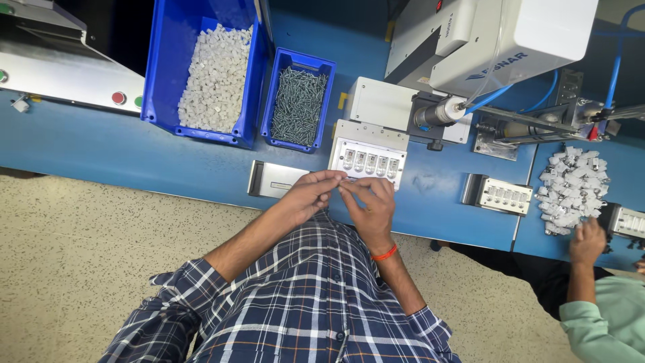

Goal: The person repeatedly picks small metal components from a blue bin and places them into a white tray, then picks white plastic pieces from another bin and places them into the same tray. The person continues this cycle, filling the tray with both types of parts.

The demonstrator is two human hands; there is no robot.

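Both of the person's hands are at the centre of the frame, over the front edge of the blue desk (pixel 101 148). The left hand (pixel 309 195) and the right hand (pixel 369 205), which has an orange band (pixel 384 253) at the wrist, are drawn narrow with their fingertips meeting. Whatever is pinched between them is too small to make out.

The fingertips touch the near edge of a white fixture block with a row of five slots (pixel 367 161). The work in hand looks like fine fingertip handling at that block. Seating anything in those slots would, I judge, call for careful alignment and a light grip.

- **Left of the hands:** a flat grey metal plate (pixel 275 179) lies on the desk.
- **Upper left:** a large blue plastic bin (pixel 158 67) holds small white plastic pieces, and just beside it a smaller blue bin (pixel 302 59) holds dark screws.
- **Far left:** a grey panel carries a round red button (pixel 118 98).
- **Upper right:** a white machine housing (pixel 510 33) bears dark blue lettering.
- **Right edge:** a co-worker's hand (pixel 588 242) rests by a heap of white parts (pixel 571 188), with a second slotted fixture (pixel 500 195) near it.
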